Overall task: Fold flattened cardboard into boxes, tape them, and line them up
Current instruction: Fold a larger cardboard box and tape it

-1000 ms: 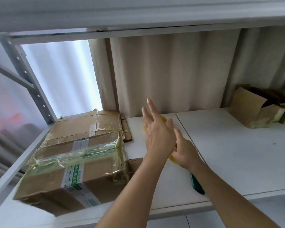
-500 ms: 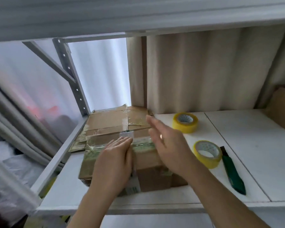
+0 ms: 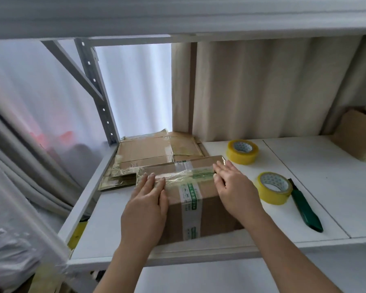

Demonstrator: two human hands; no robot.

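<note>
Under both hands the box was brown cardboard, crossed by a white tape band printed green. Right of the right hand sat two yellow tape rolls and a dark green knife on the white shelf.

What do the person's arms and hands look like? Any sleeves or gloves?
Both forearms are bare, no sleeves showing. The left hand and right hand wear no gloves, and no rings, watch or bracelets are visible. The fingernails look short and plain.
</note>
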